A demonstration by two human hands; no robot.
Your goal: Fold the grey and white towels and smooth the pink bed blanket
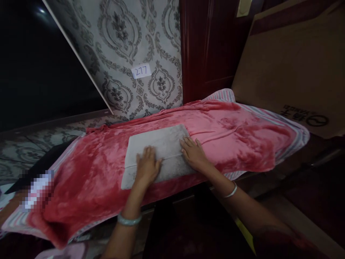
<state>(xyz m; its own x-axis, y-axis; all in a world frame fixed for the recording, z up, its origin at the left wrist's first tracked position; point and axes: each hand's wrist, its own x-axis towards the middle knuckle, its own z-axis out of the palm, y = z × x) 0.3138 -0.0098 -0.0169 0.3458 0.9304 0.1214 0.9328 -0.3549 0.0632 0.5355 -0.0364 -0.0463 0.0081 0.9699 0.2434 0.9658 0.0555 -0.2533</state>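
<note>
A grey, soft-looking rectangular cloth lies flat on a red plush blanket, with a crease or fold line running across its middle. My left hand rests on the cloth's left-centre part, palm down and fingers spread, slightly blurred. At the cloth's right edge my right hand lies flat with its fingers stretched out. Neither hand grips anything. A pale bangle circles my left wrist and a thin silver one my right wrist.
Beneath the red blanket a striped cloth shows at the edges. A large cardboard box stands at the right. A dark screen is at the left. Behind are patterned wallpaper with a paper label reading 277 and a dark red door.
</note>
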